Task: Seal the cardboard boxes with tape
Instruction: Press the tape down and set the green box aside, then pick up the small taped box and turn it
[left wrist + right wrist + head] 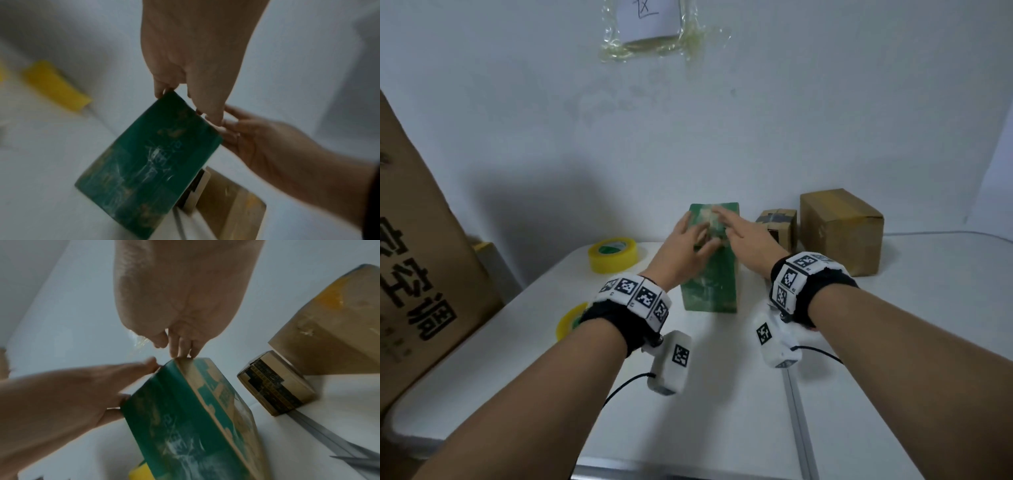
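While both hands reach forward in the head view, the green box point(710, 274) stands upright on the white surface point(722, 394), its top under the straight fingers of the left hand point(685, 248) and right hand point(743, 233). Left of the fingers lies a yellow tape roll point(613, 255); right of them stand two brown boxes point(840, 231).

Seen from the left wrist, the left hand's fingers point(160, 91) are extended, tips touching the box's top edge point(176, 104), gripping nothing.

From the right wrist, the right fingertips point(180, 352) press the top corner, apart and uncurled. The box looks light, stiff and glossy, so probably slippery; holding it by its narrow sides seems safest.
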Tool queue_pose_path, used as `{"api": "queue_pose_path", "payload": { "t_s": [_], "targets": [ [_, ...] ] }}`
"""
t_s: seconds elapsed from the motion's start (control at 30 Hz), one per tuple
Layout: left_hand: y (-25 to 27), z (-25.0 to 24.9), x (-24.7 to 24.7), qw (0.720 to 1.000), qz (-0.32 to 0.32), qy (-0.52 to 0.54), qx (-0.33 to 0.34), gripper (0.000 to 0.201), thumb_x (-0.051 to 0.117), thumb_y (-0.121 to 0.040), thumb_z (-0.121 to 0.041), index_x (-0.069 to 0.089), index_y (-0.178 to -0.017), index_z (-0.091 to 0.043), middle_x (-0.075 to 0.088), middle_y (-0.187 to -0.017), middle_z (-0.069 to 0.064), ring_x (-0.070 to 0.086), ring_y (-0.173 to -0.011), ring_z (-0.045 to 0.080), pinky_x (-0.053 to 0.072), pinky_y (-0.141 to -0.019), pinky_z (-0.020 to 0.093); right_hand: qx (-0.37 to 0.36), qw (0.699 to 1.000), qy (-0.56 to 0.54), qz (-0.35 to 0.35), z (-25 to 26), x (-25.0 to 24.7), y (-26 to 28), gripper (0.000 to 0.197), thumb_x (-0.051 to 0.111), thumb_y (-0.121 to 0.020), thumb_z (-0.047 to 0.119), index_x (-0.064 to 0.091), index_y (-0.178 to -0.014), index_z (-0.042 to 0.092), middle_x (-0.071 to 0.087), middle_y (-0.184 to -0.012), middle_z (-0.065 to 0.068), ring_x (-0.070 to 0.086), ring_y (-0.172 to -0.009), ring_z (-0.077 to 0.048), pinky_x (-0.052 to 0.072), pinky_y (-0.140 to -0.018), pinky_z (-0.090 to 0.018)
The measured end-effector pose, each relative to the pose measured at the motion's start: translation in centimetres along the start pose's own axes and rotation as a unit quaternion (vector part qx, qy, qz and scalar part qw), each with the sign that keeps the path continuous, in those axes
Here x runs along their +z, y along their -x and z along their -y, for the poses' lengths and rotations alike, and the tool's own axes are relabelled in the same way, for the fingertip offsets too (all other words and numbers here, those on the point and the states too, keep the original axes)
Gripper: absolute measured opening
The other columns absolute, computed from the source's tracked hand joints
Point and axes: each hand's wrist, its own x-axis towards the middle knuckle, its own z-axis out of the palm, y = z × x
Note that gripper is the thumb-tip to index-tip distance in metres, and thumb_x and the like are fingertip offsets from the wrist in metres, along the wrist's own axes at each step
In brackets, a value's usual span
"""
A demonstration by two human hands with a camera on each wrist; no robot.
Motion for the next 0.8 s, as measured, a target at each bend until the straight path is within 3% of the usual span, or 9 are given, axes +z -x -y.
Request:
{"api": "queue_pose_path", "payload": {
  "t_s": [0.1,0.2,0.43,0.53,0.6,0.63,0.7,0.77,0.8],
  "targets": [
    [-0.3,-1.6,1.0,0.990,0.026,-0.137,0.002,0.075,0.047,-0.086,-0.068,0.039,-0.138,-0.015,0.036,-0.151,0.005,0.032,-0.136,0.033,0.036,-0.108,0.054,0.042,0.990,-0.048,-0.124,-0.7,-1.5,0.8,0.052,0.034,-0.096,-0.003,0.045,-0.141,0.020,0.057,-0.131,-0.013,0.057,-0.110,-0.022,0.044,-0.082,-0.024],
    [-0.6,-3.3,2.0,0.984,0.029,-0.168,-0.047,0.072,0.052,-0.085,-0.065,0.032,-0.133,-0.014,0.041,-0.145,0.007,0.030,-0.136,0.036,0.038,-0.100,0.063,0.127,0.977,-0.061,-0.157,-3.1,-2.9,1.8,0.049,0.035,-0.091,-0.006,0.053,-0.131,0.016,0.057,-0.128,-0.015,0.057,-0.105,-0.025,0.044,-0.081,-0.026],
    [-5.2,0.1,1.4,0.976,0.016,-0.207,-0.072,0.064,0.059,-0.091,-0.046,0.034,-0.134,-0.007,0.046,-0.138,0.014,0.043,-0.127,0.036,0.046,-0.097,0.051,0.208,0.959,-0.047,-0.185,-8.3,-6.4,2.2,0.047,0.041,-0.089,-0.005,0.056,-0.130,0.012,0.059,-0.130,-0.010,0.055,-0.117,-0.025,0.039,-0.083,-0.023],
    [-7.6,1.6,1.2,0.962,0.032,-0.226,-0.147,0.062,0.057,-0.093,-0.041,0.033,-0.137,-0.005,0.044,-0.139,0.016,0.043,-0.127,0.039,0.044,-0.098,0.056,0.218,0.956,-0.048,-0.189,-9.2,-6.7,1.0,0.046,0.041,-0.090,-0.005,0.056,-0.130,0.012,0.057,-0.130,-0.011,0.054,-0.117,-0.025,0.039,-0.084,-0.023],
    [-8.8,1.5,1.3,0.941,0.026,-0.279,-0.189,0.055,0.048,-0.096,-0.033,0.031,-0.142,-0.008,0.034,-0.148,0.017,0.036,-0.133,0.041,0.033,-0.105,0.062,0.220,0.954,-0.065,-0.191,-9.9,-6.4,0.0,0.047,0.041,-0.089,-0.006,0.056,-0.131,0.012,0.057,-0.133,-0.010,0.053,-0.120,-0.024,0.039,-0.086,-0.023],
    [-9.4,1.2,1.6,0.933,0.015,-0.313,-0.179,0.055,0.045,-0.097,-0.029,0.028,-0.145,-0.010,0.023,-0.155,0.018,0.028,-0.139,0.042,0.024,-0.109,0.065,0.220,0.954,-0.076,-0.191,-10.3,-6.2,-0.3,0.048,0.040,-0.090,-0.007,0.056,-0.131,0.011,0.056,-0.134,-0.010,0.052,-0.122,-0.023,0.039,-0.088,-0.023],
    [-10.2,0.1,2.7,0.941,-0.008,-0.329,-0.081,0.062,0.047,-0.096,-0.026,0.021,-0.150,-0.013,0.002,-0.161,0.018,0.009,-0.147,0.041,0.009,-0.114,0.064,0.221,0.954,-0.089,-0.182,-11.1,-6.0,-0.8,0.048,0.040,-0.090,-0.007,0.057,-0.130,0.012,0.056,-0.135,-0.008,0.052,-0.124,-0.022,0.039,-0.089,-0.023],
    [-11.0,-1.7,4.3,0.969,0.000,-0.245,0.012,0.067,0.052,-0.095,-0.029,0.019,-0.152,-0.017,-0.006,-0.162,0.016,0.002,-0.149,0.035,0.006,-0.118,0.058,0.221,0.956,-0.089,-0.171,-12.0,-6.1,-0.9,0.046,0.040,-0.091,-0.007,0.058,-0.127,0.014,0.057,-0.134,-0.007,0.052,-0.123,-0.021,0.039,-0.088,-0.022],
    [-11.4,-2.7,5.3,0.982,0.026,-0.187,0.020,0.070,0.054,-0.095,-0.037,0.018,-0.153,-0.020,-0.007,-0.162,0.015,0.002,-0.149,0.034,0.007,-0.118,0.055,0.222,0.957,-0.086,-0.164,-12.5,-6.2,-1.0,0.044,0.040,-0.091,-0.006,0.060,-0.125,0.014,0.058,-0.133,-0.006,0.053,-0.122,-0.021,0.039,-0.087,-0.023]
  ]
}}
